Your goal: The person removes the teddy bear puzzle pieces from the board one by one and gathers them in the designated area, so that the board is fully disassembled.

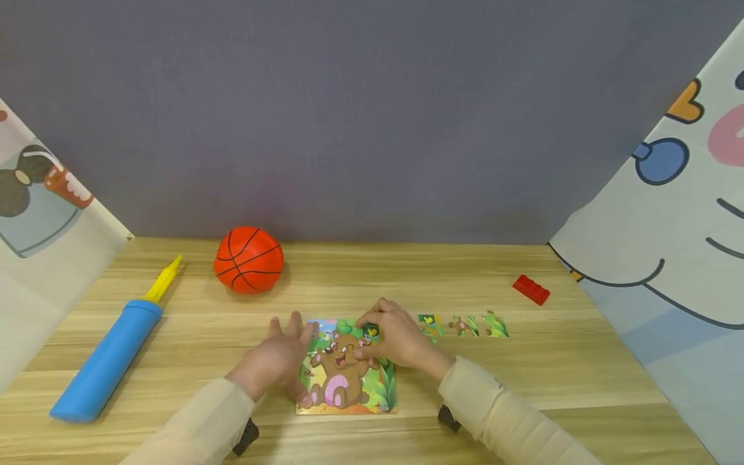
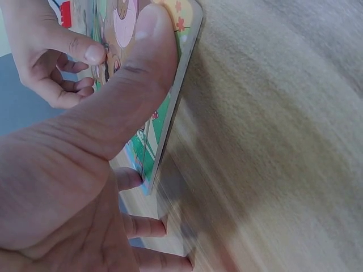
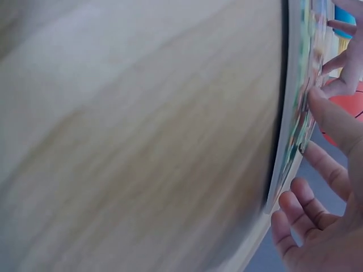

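Observation:
A jigsaw puzzle (image 1: pixel 340 391) with a brown bear picture lies on the wooden table. My left hand (image 1: pixel 278 358) is at its left side with fingers spread; in the left wrist view the thumb (image 2: pixel 148 51) presses on the puzzle near its edge, and the index fingertip meets a corner. My right hand (image 1: pixel 398 336) reaches over the upper right of the puzzle, thumb and index finger pinching a puzzle piece at its surface. The right wrist view has the other fingers (image 3: pixel 306 198) curled beside the board. The palm partly hides the piece.
Right of the puzzle lie several loose pieces (image 1: pixel 496 324) in a row. A red toy brick (image 1: pixel 531 290) is farther right. A red toy basketball (image 1: pixel 248 260) stands back left, and a blue hand pump (image 1: pixel 110 361) with a yellow nozzle lies at left. A grey wall (image 1: pixel 349 129) rises behind.

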`<state>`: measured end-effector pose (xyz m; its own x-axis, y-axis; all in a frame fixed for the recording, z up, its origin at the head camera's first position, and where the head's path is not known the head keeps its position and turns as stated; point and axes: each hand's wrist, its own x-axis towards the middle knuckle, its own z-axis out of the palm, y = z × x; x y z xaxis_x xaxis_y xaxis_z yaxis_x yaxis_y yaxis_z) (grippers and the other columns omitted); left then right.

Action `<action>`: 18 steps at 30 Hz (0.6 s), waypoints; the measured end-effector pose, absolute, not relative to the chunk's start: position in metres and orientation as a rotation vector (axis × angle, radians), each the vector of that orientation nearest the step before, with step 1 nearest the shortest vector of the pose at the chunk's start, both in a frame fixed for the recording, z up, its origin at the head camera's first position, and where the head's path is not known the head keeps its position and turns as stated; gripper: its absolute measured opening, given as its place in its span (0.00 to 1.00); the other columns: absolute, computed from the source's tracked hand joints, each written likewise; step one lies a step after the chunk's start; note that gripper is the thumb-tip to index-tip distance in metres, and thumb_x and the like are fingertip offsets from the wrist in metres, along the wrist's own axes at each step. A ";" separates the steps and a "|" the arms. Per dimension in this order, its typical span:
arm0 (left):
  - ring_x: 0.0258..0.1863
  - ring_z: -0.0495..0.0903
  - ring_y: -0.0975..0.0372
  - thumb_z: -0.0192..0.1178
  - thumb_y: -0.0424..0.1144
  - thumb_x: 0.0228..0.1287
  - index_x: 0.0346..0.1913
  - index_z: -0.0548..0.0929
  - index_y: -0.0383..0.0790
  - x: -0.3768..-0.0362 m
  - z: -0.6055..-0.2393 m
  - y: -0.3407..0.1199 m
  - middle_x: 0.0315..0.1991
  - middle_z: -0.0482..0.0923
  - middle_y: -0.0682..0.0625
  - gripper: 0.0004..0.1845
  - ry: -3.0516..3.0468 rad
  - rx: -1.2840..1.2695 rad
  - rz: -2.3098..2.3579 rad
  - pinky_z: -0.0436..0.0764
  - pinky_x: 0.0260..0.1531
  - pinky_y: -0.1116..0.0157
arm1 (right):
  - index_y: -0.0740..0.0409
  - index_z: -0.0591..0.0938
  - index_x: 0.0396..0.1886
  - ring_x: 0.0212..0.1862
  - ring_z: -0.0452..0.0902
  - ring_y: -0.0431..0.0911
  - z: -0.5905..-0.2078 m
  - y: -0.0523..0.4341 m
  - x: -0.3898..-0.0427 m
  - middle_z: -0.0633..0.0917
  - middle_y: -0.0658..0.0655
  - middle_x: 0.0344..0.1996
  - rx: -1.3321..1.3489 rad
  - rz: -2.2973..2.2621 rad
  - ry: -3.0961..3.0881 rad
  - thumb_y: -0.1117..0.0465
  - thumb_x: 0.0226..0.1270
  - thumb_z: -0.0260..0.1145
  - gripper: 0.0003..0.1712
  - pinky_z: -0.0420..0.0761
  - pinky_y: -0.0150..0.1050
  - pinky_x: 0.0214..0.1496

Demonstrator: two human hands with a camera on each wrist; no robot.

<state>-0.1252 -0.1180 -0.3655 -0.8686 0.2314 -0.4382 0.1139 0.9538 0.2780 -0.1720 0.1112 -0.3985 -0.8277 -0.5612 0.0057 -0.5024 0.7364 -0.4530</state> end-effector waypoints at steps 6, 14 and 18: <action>0.74 0.40 0.26 0.84 0.47 0.33 0.79 0.52 0.35 -0.126 -0.367 -0.118 0.79 0.37 0.27 0.70 2.623 0.253 0.328 0.66 0.50 0.19 | 0.48 0.85 0.57 0.45 0.72 0.45 -0.396 0.119 -0.170 0.76 0.48 0.46 -0.847 -0.759 2.759 0.48 0.57 0.79 0.28 0.78 0.43 0.46; 0.74 0.40 0.26 0.84 0.46 0.33 0.80 0.52 0.35 -0.125 -0.368 -0.119 0.79 0.37 0.27 0.70 2.625 0.250 0.329 0.65 0.49 0.19 | 0.48 0.85 0.59 0.43 0.70 0.45 -0.393 0.139 -0.167 0.76 0.52 0.45 -0.819 -0.871 2.725 0.49 0.58 0.78 0.28 0.76 0.39 0.42; 0.74 0.40 0.26 0.84 0.47 0.33 0.80 0.52 0.35 -0.126 -0.367 -0.119 0.79 0.37 0.27 0.70 2.625 0.252 0.328 0.65 0.49 0.19 | 0.47 0.85 0.59 0.44 0.73 0.45 -0.391 0.152 -0.165 0.78 0.51 0.46 -0.797 -0.888 2.749 0.47 0.58 0.78 0.28 0.77 0.38 0.42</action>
